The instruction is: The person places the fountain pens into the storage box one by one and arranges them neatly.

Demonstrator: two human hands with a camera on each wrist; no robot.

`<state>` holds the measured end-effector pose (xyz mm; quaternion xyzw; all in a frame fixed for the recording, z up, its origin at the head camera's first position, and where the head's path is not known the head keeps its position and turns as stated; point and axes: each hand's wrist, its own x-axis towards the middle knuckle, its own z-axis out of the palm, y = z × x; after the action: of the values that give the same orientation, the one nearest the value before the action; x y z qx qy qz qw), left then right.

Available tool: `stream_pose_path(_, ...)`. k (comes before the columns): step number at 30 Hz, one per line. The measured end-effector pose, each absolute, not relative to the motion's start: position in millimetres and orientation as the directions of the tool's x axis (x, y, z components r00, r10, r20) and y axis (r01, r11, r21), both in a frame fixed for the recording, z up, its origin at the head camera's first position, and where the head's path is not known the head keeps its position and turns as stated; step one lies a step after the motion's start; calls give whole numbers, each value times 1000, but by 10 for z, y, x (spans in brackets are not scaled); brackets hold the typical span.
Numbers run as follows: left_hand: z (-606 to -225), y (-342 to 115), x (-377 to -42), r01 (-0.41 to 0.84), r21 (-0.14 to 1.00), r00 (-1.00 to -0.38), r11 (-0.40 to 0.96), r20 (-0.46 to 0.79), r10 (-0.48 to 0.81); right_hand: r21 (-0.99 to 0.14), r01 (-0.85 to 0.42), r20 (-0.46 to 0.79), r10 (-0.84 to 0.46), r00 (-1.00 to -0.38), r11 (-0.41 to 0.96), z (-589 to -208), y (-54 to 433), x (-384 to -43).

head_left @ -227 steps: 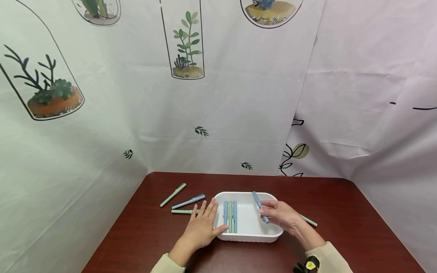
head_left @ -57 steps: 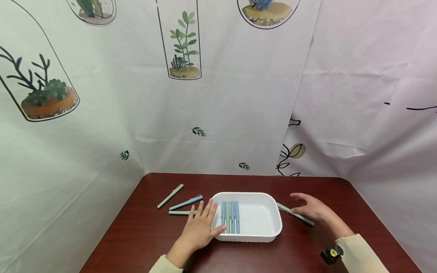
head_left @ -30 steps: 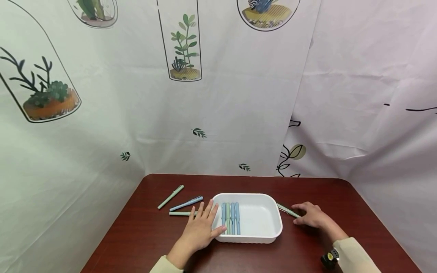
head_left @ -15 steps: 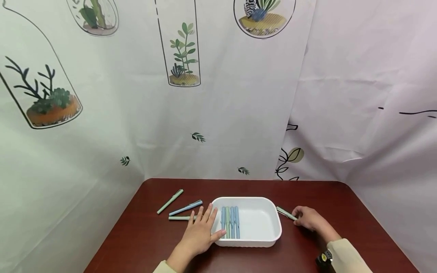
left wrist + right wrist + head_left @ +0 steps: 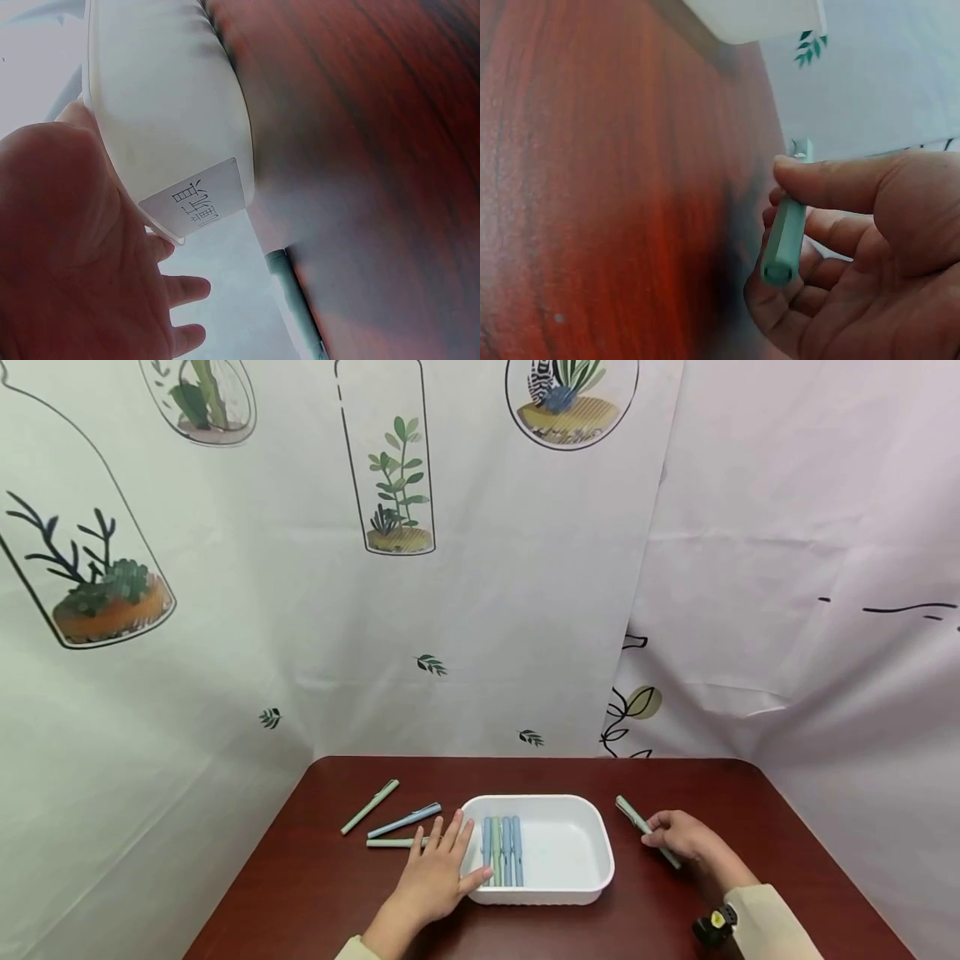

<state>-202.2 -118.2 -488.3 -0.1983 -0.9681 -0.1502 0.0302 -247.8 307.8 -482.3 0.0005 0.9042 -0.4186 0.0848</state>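
Note:
To the right of the white tray [image 5: 566, 897], my right hand [image 5: 684, 837] pinches a green pen [image 5: 632, 812] between thumb and fingers. In the right wrist view the pen's barrel end [image 5: 780, 259] points toward the camera, with the thumb across its middle. My left hand [image 5: 432, 878] rests with spread, straight fingers on the tray's left rim, thumb over the near corner. Inside the tray, at its left side, blue and green pens [image 5: 507, 852] lie side by side. The left wrist view shows the left palm [image 5: 67, 247] against the tray's labelled wall [image 5: 199, 196].
Left of the tray lie a green pen [image 5: 371, 807], a blue pen [image 5: 405, 820] and another green pen [image 5: 386, 842] partly behind the left fingers. The dark red table [image 5: 300, 893] ends at a patterned cloth backdrop [image 5: 480, 610].
My right hand left a blue pen in the tray's row, moved right, and took hold of the green pen, which has now turned and shifted away from the tray. My left hand stayed on the rim.

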Motion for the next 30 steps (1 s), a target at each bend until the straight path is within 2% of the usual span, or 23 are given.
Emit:
stream_pose_path(7,-4958,-1193,-2042,393,278,-920,877,124,373,-846,153,-201,-39,-979,510,-4778,3081,-2463)
stream_pose_path(17,-4875,-1184,-2034,410,278,-912,869,150,383,-943,179,-221,-125,-967,280,-4766,2945,-2483)
stream_pose_path(30,-4865,-1173,-2029,382,267,-924,885,92,371,-978,145,-184,-282,-942,153,-4655,2779,-2415)
